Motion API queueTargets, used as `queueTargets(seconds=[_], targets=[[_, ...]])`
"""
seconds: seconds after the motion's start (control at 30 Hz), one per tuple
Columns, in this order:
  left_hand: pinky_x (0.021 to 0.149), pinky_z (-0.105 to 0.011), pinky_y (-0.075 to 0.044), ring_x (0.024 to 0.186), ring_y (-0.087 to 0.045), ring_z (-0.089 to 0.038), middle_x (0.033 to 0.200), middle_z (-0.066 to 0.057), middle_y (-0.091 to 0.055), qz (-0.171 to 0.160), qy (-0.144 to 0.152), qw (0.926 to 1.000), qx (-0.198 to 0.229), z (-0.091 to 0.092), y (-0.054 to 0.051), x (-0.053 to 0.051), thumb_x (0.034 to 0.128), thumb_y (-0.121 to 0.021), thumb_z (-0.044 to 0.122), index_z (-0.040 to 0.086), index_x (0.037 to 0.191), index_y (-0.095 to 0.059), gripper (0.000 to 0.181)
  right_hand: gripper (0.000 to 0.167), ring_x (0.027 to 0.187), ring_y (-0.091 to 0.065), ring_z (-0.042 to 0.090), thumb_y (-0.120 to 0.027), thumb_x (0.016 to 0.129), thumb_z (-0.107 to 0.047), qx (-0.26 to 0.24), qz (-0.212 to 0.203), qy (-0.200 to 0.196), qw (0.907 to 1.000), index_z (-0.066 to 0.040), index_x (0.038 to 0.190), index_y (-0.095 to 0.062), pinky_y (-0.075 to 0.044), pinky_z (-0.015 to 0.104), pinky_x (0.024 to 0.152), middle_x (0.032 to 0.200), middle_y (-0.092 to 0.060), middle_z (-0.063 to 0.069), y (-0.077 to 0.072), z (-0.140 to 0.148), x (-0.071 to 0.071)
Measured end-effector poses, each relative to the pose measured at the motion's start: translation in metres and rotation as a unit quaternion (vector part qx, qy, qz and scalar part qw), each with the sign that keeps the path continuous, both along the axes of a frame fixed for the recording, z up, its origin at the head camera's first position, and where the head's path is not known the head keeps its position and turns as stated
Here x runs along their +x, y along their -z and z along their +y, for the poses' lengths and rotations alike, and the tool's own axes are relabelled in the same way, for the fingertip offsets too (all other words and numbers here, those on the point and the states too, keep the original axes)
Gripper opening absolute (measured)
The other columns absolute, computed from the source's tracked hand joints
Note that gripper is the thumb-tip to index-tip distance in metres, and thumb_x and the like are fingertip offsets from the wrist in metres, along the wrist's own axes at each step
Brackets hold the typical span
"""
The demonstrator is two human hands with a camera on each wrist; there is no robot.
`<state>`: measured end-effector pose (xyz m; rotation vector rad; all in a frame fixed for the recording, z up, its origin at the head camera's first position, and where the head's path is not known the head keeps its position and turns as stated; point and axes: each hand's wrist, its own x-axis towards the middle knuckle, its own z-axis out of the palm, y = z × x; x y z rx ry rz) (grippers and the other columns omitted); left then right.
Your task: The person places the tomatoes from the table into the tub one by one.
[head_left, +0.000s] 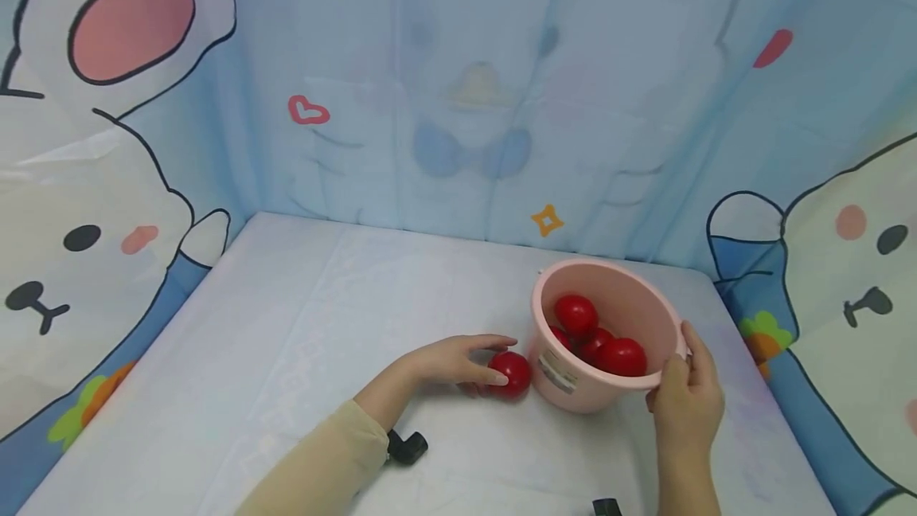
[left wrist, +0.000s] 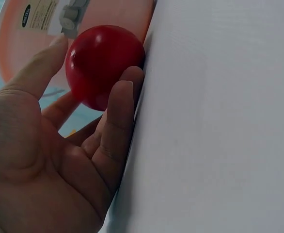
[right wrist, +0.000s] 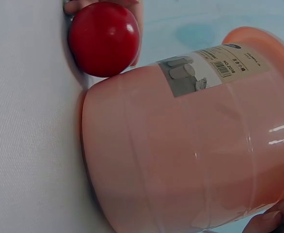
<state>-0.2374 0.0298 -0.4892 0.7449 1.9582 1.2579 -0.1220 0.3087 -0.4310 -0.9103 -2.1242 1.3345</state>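
A glossy red ball (head_left: 510,375) lies on the white table, close against a pink bucket (head_left: 573,388). My left hand (head_left: 458,361) is around this ball, thumb on the near side and index finger past its far side. In the left wrist view, curled fingers (left wrist: 118,116) meet the lower side of the ball (left wrist: 103,63). My right hand (head_left: 688,396) grips the bucket's rim at the right. The bucket stands upright with several red balls (head_left: 576,315) inside. Only fingertips (right wrist: 268,221) of the right hand show in the right wrist view.
A white cloth (head_left: 344,325) covers the table. Blue curtains with cartoon animals (head_left: 458,86) stand behind and on both sides. Black wrist-camera parts (head_left: 407,448) show by the left sleeve. A printed label (right wrist: 219,68) is on the bucket's side.
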Motion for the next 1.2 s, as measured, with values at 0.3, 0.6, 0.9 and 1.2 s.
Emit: queueTargets(seconds=[0.3, 0.6, 0.9, 1.2], targets=[[0.071, -0.031, -0.060, 0.082, -0.070, -0.016, 0.131, 0.002, -0.056, 0.005, -0.007, 1.0000, 0.002, 0.007, 0.001, 0.001, 0.0878, -0.075, 0.034, 0.036, 0.136, -0.056, 0.052, 0.047, 0.052, -0.050, 0.022, -0.038, 0.103, -0.036, -0.002, 0.002, 0.003, 1.0000, -0.052, 0.147, -0.034, -0.046, 0.019, 0.049, 0.126, -0.060, 0.005, 0.000, 0.000, 0.000], [0.072, -0.031, -0.061, 0.081, -0.070, -0.016, 0.130, 0.002, -0.056, 0.001, -0.006, 0.9999, 0.015, 0.006, 0.003, 0.001, 0.0884, -0.074, 0.032, 0.034, 0.135, -0.058, 0.049, 0.047, 0.051, -0.049, 0.022, -0.038, 0.103, -0.035, -0.002, 0.007, 0.000, 1.0000, -0.053, 0.146, -0.034, -0.046, 0.018, 0.049, 0.129, -0.061, 0.004, 0.000, 0.000, 0.001], [0.072, -0.032, -0.061, 0.082, -0.071, -0.016, 0.129, 0.003, -0.057, -0.014, -0.009, 0.9997, 0.016, 0.006, 0.004, -0.001, 0.0880, -0.075, 0.032, 0.034, 0.135, -0.058, 0.050, 0.047, 0.051, -0.049, 0.021, -0.038, 0.103, -0.035, 0.004, 0.008, -0.002, 1.0000, -0.053, 0.146, -0.034, -0.046, 0.018, 0.050, 0.130, -0.061, 0.004, 0.000, 0.000, 0.002], [0.083, -0.031, -0.058, 0.111, -0.059, -0.013, 0.132, 0.008, -0.057, 0.018, -0.043, 0.9989, -0.006, -0.008, -0.007, -0.017, 0.0867, -0.074, 0.039, 0.041, 0.135, -0.057, 0.051, 0.048, 0.052, -0.048, 0.021, -0.038, 0.103, -0.034, -0.005, 0.006, -0.003, 1.0000, -0.054, 0.146, -0.033, -0.046, 0.018, 0.050, 0.134, -0.059, 0.004, -0.002, -0.001, 0.001]])
